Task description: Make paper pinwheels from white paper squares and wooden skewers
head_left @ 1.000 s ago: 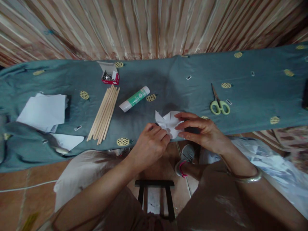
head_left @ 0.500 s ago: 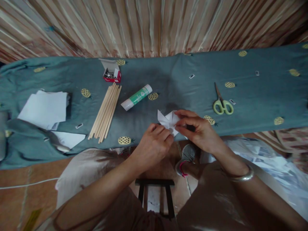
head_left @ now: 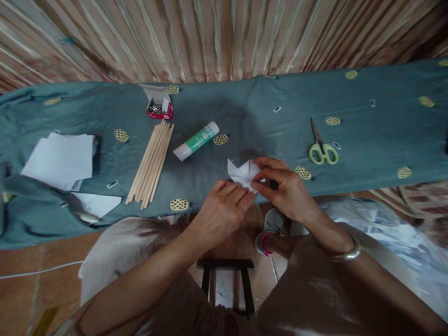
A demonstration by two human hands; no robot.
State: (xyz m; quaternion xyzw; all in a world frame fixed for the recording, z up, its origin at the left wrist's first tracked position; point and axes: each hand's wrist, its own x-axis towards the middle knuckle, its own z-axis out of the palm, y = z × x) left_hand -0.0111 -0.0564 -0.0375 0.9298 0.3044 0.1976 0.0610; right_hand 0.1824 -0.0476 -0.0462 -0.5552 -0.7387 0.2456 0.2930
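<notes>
A small folded white paper shape (head_left: 241, 172) lies at the near edge of a table under a grey-green cloth (head_left: 245, 126). My left hand (head_left: 219, 212) pinches its near side with curled fingers. My right hand (head_left: 285, 186), a metal bangle on its wrist, grips the paper's right side between thumb and fingers. Most of the paper is hidden under both hands. A green and white glue stick (head_left: 196, 141) lies just beyond the paper to the left.
A bundle of wooden sticks (head_left: 150, 163) and an open red box of pins (head_left: 157, 106) are left of the glue. White sheets (head_left: 59, 158) lie at the far left. Green-handled scissors (head_left: 321, 147) rest at the right. A black stool (head_left: 226, 284) stands between my knees.
My right hand has drawn in over the paper and its fingers have closed tighter on it. My left hand stays pinched on the near side. The view has shifted slightly.
</notes>
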